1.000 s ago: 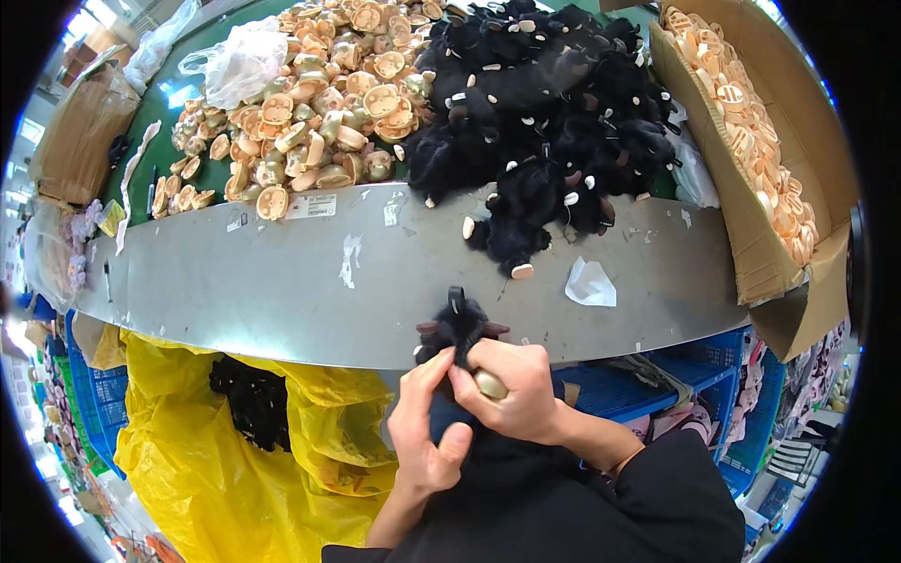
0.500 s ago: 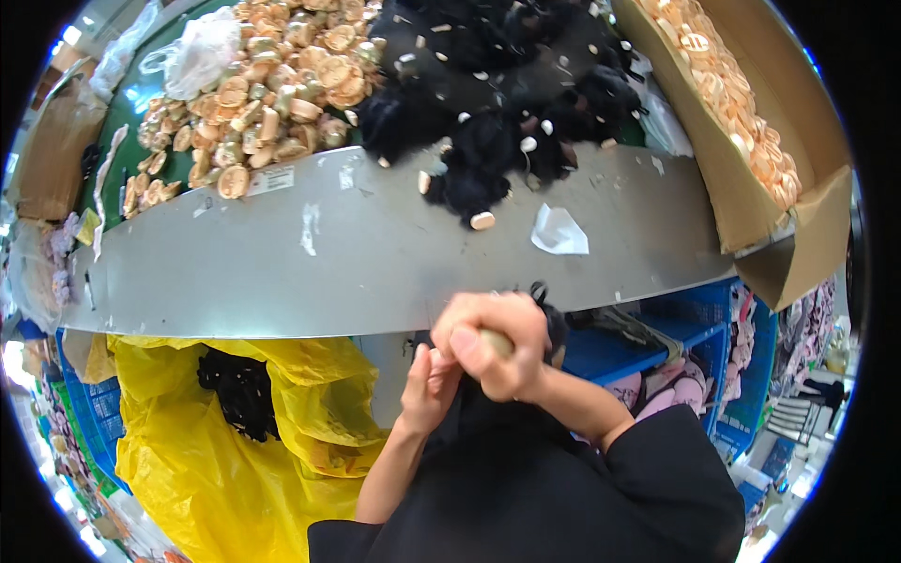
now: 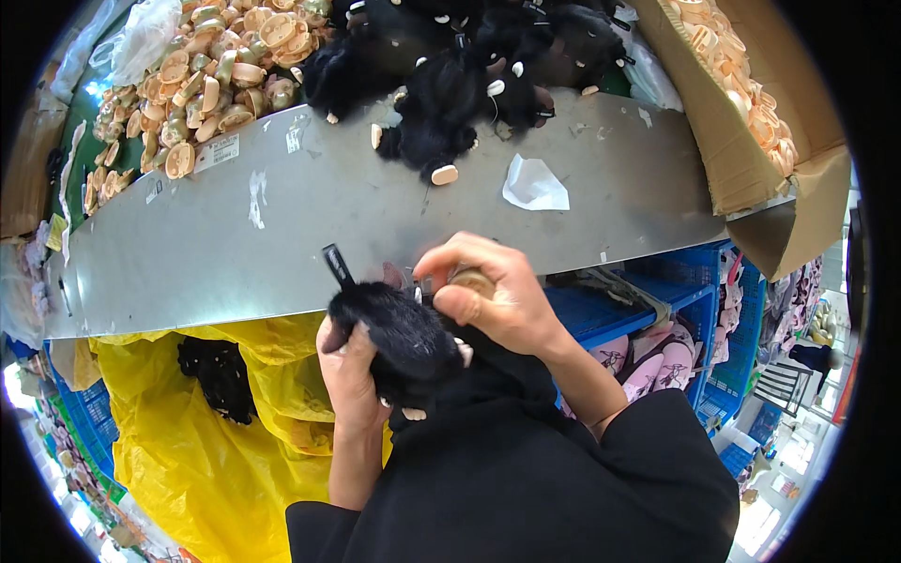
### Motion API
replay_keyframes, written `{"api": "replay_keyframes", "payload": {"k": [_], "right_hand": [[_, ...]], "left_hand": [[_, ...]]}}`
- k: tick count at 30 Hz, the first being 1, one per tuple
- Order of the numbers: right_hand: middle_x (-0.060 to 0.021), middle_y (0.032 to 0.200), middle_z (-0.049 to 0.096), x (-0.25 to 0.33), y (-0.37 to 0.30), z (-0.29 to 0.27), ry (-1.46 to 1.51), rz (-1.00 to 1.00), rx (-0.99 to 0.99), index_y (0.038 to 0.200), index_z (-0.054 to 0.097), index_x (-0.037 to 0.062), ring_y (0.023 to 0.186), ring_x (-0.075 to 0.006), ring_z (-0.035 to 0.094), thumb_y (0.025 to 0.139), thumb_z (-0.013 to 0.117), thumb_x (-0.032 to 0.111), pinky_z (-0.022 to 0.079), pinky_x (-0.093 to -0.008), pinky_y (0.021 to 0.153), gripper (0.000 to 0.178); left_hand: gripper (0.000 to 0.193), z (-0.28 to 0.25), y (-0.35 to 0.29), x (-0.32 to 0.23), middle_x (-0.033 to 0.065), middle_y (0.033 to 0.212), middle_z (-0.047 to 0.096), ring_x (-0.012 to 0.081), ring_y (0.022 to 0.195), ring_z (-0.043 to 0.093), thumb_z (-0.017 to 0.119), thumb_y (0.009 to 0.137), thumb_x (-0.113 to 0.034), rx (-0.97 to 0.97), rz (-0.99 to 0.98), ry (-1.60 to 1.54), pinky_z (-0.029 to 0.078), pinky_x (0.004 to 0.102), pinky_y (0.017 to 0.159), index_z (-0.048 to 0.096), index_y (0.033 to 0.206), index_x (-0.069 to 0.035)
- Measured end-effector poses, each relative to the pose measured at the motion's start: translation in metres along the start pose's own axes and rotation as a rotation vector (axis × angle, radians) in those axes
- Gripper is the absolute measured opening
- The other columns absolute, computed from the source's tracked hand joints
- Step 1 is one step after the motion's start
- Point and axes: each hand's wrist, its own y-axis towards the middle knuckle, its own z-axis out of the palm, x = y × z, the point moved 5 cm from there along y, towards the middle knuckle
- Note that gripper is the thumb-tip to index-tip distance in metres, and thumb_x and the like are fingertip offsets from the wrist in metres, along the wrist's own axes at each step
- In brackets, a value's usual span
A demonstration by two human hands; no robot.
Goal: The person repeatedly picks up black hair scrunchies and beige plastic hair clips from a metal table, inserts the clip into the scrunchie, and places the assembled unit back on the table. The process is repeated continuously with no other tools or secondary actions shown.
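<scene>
My left hand [image 3: 349, 380] is closed around a small black furry plush toy [image 3: 405, 328], just in front of the table edge. A black strip tag [image 3: 338, 266] sticks up from the toy's fur, and small pale pieces show at its lower side. To the toy's right, my right hand [image 3: 507, 305] curls around a round beige-gold plastic piece [image 3: 472, 281]. Its fingertips are close to the toy; whether they touch it I cannot tell. More black furry toys [image 3: 436, 103] with pale oval pieces lie across the table's far side.
Peach and gold plastic parts [image 3: 202, 89] are heaped at the far left. A cardboard box [image 3: 718, 178] of peach parts stands at the right of the metal table [image 3: 310, 216]. Below are a yellow bag [image 3: 188, 460] holding black toys and blue crates [image 3: 704, 310].
My hands have drawn apart from their clasp. The black plush toy, mostly hidden before, now shows in my left hand. The view has shifted slightly, and the right hand keeps the round piece.
</scene>
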Motion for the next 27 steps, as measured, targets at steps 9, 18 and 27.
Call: {"api": "replay_keyframes", "payload": {"k": [9,18,27], "right_hand": [[-0.0076,0.075,0.06,0.024,0.002,0.019,-0.073,-0.019,-0.09,0.088,0.064,-0.002,0.065,-0.0136,0.054,0.091,0.075,0.016,0.044,-0.0285,0.061,0.021],[-0.0063,0.071,0.054,0.028,0.002,0.031,0.022,0.048,0.013,0.088,0.059,-0.0017,0.063,-0.0105,0.045,0.097,0.07,0.017,0.04,-0.0291,0.058,0.023],[-0.0067,0.069,0.055,0.037,0.003,0.027,0.068,0.013,0.081,0.089,0.06,-0.0012,0.063,-0.0102,0.044,0.096,0.071,0.017,0.04,-0.0297,0.057,0.022]], "left_hand": [[0.06,-0.02,-0.015,0.01,0.0152,0.142,0.054,0.0269,0.126,0.058,0.062,0.1,-0.042,0.054,-0.06,0.022,0.047,0.0401,0.109,0.049,0.14,0.002],[0.04,-0.002,-0.02,0.001,0.0074,0.116,0.069,0.0176,0.106,0.066,0.08,0.088,-0.009,-0.072,0.028,-0.007,0.052,0.0322,0.096,0.063,0.124,-0.001],[0.057,-0.016,-0.031,0.016,0.013,0.127,0.066,0.0267,0.117,0.065,0.08,0.085,-0.018,0.018,-0.12,-0.199,0.05,0.0403,0.106,0.057,0.133,0.001]]}}
